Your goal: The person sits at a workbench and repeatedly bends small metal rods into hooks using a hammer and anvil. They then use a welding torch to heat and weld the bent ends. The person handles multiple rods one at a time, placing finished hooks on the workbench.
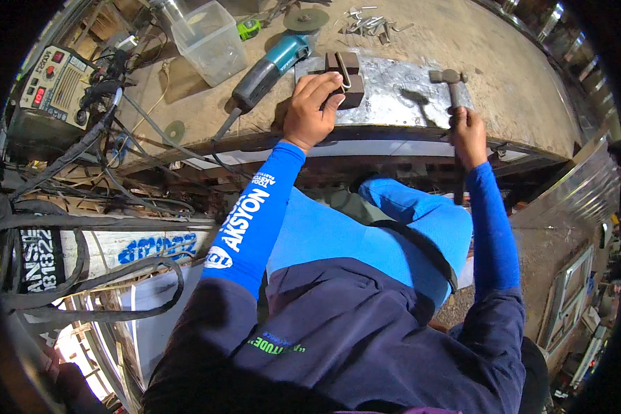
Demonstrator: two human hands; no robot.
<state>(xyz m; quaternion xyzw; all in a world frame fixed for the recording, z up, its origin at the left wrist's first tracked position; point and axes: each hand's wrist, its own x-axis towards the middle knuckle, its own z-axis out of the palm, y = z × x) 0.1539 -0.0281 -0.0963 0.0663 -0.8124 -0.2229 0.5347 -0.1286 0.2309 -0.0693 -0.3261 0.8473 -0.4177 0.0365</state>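
Head view: at the counter (pixel 524 83), my left hand (pixel 312 110) pinched a bent rod (pixel 343 71) over a block (pixel 355 91). My right hand (pixel 468 136) gripped a hammer (pixel 454 88).

Bent thin metal rod (pixel 341 67): gripped end hidden in left hand (pixel 312 110). Brown rectangular block (pixel 352 91): left side partly covered by fingers (pixel 329 81). Grey-headed hammer (pixel 448 76): handle partly hidden inside right hand (pixel 468 134). Small silvery metal pieces (pixel 375 26), far side of wooden bench (pixel 524 83): exact shapes too small to tell. Shiny cylinder (pixel 170 11): top cut off by upper edge.
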